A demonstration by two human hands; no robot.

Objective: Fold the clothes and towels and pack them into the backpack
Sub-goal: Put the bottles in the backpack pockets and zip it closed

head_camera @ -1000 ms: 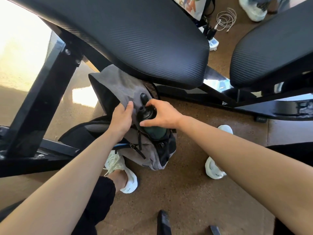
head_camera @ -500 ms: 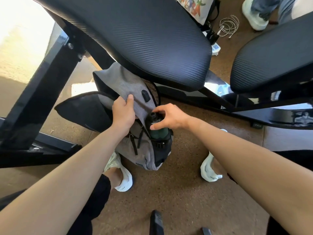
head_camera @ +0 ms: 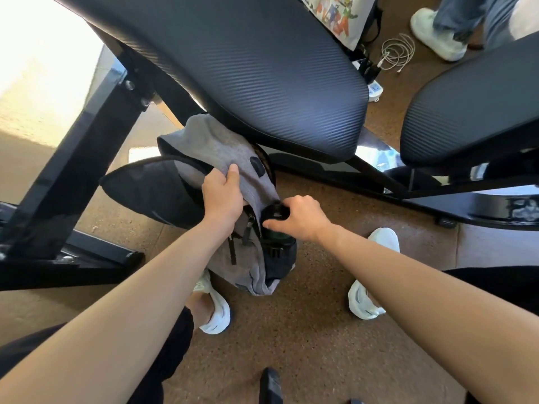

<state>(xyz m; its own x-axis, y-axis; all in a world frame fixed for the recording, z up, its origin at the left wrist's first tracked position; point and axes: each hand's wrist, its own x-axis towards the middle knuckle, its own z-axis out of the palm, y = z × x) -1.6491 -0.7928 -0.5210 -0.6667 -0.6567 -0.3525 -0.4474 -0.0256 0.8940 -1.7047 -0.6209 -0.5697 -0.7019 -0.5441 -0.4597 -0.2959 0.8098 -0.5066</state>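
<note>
backpack (head_camera: 215,147) on the floor under the black bench pad (head_camera: 262,83), held by 2 hands.
left hand (head_camera: 223,196) grips its grey top fabric just below the pad's near edge; right hand (head_camera: 300,218) curls round the black cap of the green bottle (head_camera: 278,236), which sits lower in the side pocket than 1 second ago.

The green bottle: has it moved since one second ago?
Yes. Held at its cap by the right hand, the bottle has gone down, deeper into the side pocket of the backpack; less of its green body shows above the pocket rim.
</note>
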